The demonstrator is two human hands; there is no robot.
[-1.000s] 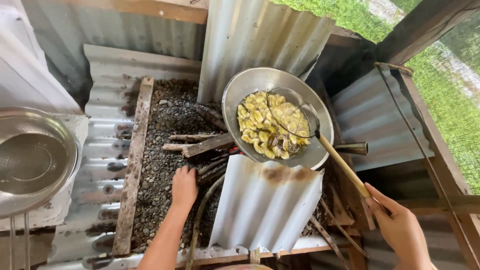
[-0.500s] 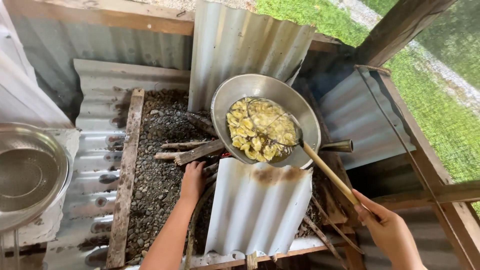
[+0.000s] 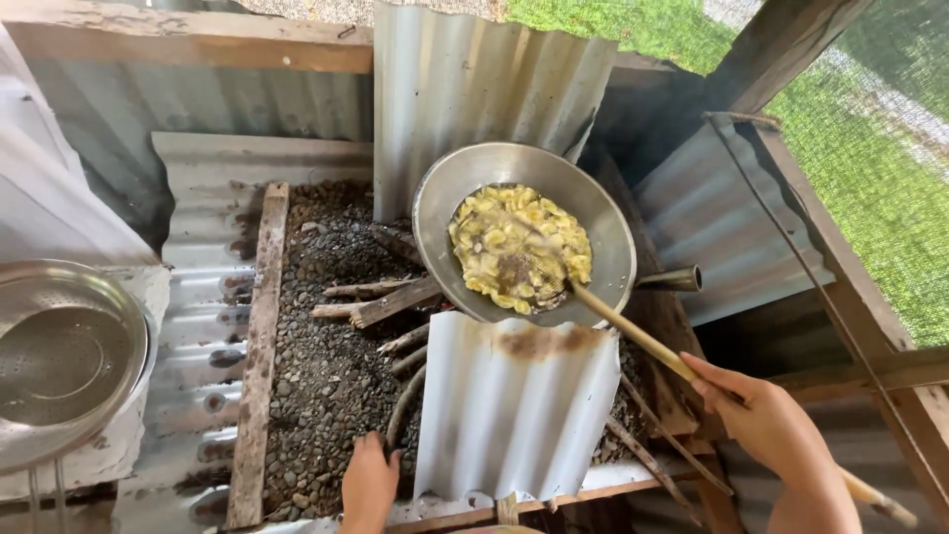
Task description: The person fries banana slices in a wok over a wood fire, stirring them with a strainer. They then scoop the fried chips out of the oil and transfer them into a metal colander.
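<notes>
strainer: perforated metal bowl, far left, well apart from both hands
left hand: on the near end of a firewood stick, probably curled on it; grip partly hidden
wok: over the fire, yellow frying pieces inside
right hand: clamped around the wooden-handled skimmer, head in the wok, well ahead of the grip

Yellow food in grey wok; ribbed silver sheet, rust-brown scorch; dark gravel
</notes>
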